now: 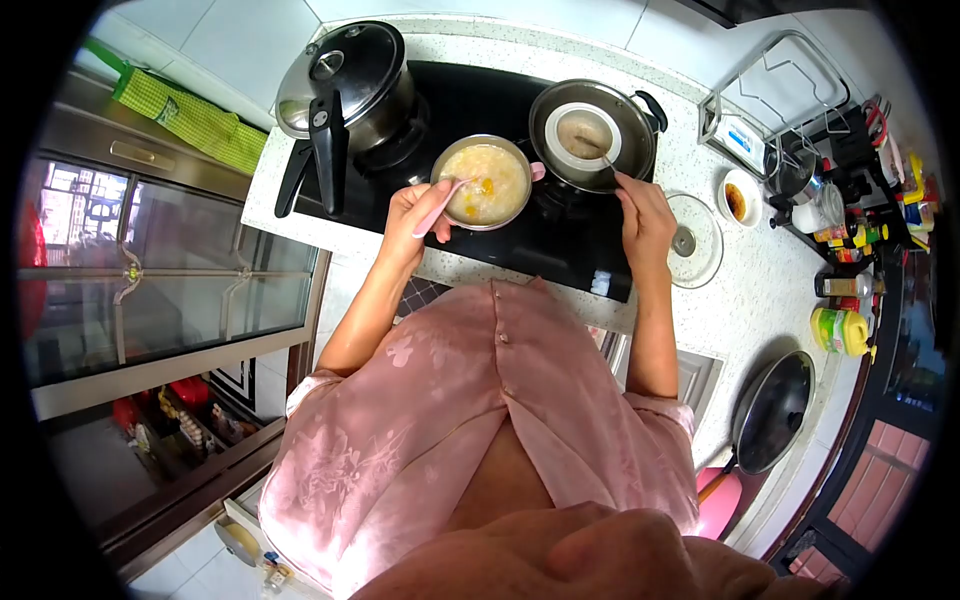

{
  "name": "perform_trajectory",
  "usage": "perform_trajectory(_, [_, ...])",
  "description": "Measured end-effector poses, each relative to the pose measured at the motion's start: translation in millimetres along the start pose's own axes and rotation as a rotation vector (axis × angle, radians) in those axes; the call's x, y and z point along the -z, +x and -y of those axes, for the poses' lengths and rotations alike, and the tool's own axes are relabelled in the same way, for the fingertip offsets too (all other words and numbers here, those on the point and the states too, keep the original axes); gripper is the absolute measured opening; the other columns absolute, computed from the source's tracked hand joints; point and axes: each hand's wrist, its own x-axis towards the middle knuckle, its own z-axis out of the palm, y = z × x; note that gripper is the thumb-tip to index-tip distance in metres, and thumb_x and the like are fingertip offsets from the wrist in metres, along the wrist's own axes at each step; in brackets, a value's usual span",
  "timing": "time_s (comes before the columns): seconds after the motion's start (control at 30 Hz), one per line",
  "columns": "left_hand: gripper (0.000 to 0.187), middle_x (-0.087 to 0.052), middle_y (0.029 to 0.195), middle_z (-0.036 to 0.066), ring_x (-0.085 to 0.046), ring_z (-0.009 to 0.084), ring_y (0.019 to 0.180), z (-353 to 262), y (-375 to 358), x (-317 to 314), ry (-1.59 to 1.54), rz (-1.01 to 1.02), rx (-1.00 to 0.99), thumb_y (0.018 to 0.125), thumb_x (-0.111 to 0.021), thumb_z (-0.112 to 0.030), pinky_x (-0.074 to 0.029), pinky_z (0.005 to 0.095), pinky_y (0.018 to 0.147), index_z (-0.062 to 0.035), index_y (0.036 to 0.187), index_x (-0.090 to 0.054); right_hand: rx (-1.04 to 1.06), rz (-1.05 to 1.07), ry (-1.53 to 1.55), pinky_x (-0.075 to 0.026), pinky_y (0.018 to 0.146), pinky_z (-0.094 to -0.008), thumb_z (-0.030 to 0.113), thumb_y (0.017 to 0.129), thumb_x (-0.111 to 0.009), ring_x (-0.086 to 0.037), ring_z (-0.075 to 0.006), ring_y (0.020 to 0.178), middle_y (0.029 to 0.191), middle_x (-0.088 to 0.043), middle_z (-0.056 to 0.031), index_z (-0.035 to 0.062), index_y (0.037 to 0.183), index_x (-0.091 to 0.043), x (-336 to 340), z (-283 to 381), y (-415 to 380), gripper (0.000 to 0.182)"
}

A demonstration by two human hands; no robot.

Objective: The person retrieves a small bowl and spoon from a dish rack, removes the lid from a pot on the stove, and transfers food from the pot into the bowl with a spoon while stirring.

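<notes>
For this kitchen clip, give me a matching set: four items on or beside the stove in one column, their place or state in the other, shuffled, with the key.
Things:
1. pressure cooker
2. metal bowl of porridge
3. white bowl
4. glass lid

Places or states:
A. sitting inside the pot on the stove
B. lying flat on the counter
C. held by the left hand along with a pink spoon
D. closed, at the stove's back left

Pairs: 1-D, 2-C, 3-A, 4-B

Bottle (pixel 842 330) labels too small to read; utensil (pixel 600 152) tip hidden in white bowl (pixel 583 136).
</notes>
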Motion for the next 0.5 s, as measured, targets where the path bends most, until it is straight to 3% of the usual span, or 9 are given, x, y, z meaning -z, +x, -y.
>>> perform_trajectory(0.07, [0.037,-0.057,0.050,0.005,-0.051,0.0086,0.038,-2.0,-0.4,-2.5,0.000,0.004,-0.007,0.086,-0.059,-0.030,-0.038,0.0185,0.038,-0.0039,0.060,-0.060,-0.013,-0.141,0.045,-0.047,0.069,-0.0297,0.001,0.081,-0.059,-0.060,-0.0251,0.075,0.085,-0.064,-0.0133,-0.0005,0.093,-0.064,-0.1,4.2,-2.7,0.013])
perform_trajectory(0.2, [0.037,-0.057,0.050,0.005,-0.051,0.0085,0.038,0.5,1.6,-0.4,0.008,0.012,-0.002,0.086,-0.059,-0.030,-0.038,0.0184,0.038,-0.0039,0.060,-0.060,-0.044,-0.045,0.000,-0.047,0.067,-0.0281,0.002,0.083,-0.058,-0.061,-0.0224,0.074,0.085,-0.064,-0.0131,-0.0006,0.094,-0.064,-3.5,-6.3,-10.6,0.014])
perform_trajectory(0.37, [0.037,-0.056,0.049,0.005,-0.051,0.0085,0.038,-1.5,1.4,-4.3,0.003,0.006,-0.005,0.086,-0.059,-0.030,-0.038,0.0183,0.038,-0.0038,0.061,-0.060,-0.195,-0.223,0.176,-0.048,0.066,-0.0249,0.003,0.086,-0.054,-0.060,-0.0150,0.070,0.085,-0.065,-0.0103,-0.0007,0.098,-0.064,-1.1,-8.4,-14.1,0.016])
perform_trajectory(0.5, [0.036,-0.056,0.049,0.005,-0.050,0.0084,0.037,0.3,5.2,-3.4,0.009,0.017,0.001,0.086,-0.059,-0.030,-0.038,0.0181,0.038,-0.0037,0.062,-0.060,-0.293,-0.123,0.194,-0.048,0.066,-0.0227,0.006,0.089,-0.051,-0.060,-0.0122,0.069,0.085,-0.066,-0.0104,-0.0013,0.100,-0.063,-5.3,-12.0,-21.0,0.018])
